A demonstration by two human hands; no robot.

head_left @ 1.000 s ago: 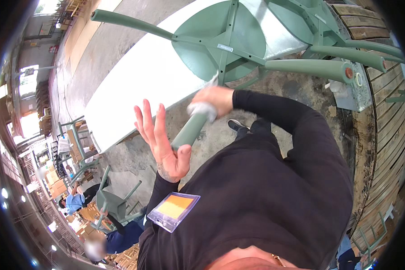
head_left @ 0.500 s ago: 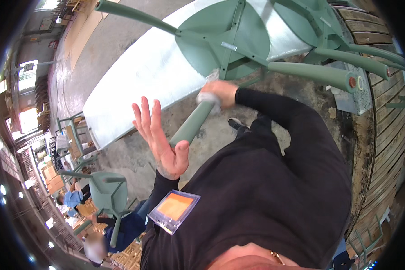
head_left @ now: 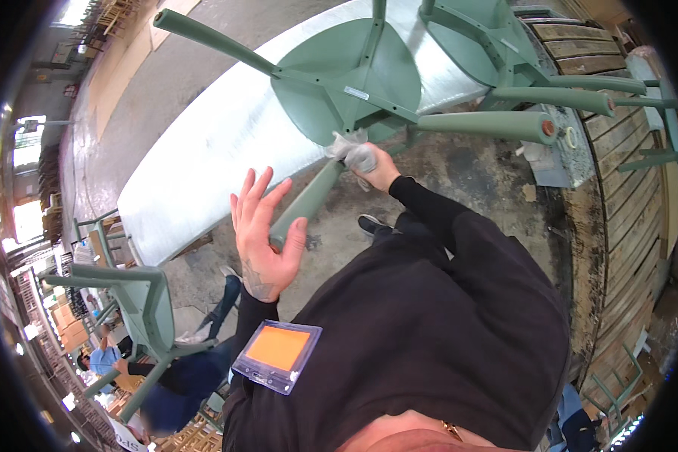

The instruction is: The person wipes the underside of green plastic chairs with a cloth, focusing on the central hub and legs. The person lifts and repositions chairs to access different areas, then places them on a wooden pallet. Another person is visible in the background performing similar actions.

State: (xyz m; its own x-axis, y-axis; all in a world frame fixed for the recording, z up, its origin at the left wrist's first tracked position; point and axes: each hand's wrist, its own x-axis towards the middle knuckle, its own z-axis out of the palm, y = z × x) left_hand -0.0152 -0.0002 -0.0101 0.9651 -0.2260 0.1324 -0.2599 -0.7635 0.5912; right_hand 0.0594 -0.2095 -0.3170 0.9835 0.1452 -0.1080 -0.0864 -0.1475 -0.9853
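A green chair (head_left: 316, 68) rests upside down on the pale table, its rounded seat underside facing up and its legs spread. One of its legs (head_left: 314, 197) points down toward me. Near the seat end of that leg, my right hand (head_left: 382, 169) grips a crumpled whitish cloth (head_left: 354, 153) pressed around it. My left hand (head_left: 267, 239) has its fingers stretched out and its palm beside the free end of the leg; whether the palm touches it I cannot tell.
A second upturned green chair (head_left: 474, 38) stands farther right on the table (head_left: 177, 181). Wooden slats (head_left: 618, 211) run along the right side. A ring-shaped roll (head_left: 571, 138) lies near them. At lower left, a person in dark blue (head_left: 181, 388) handles another green chair (head_left: 145, 305).
My right hand has shifted with the cloth along the leg toward the seat. The left hand stays spread by the leg's end. The other person's chair has moved left and turned.
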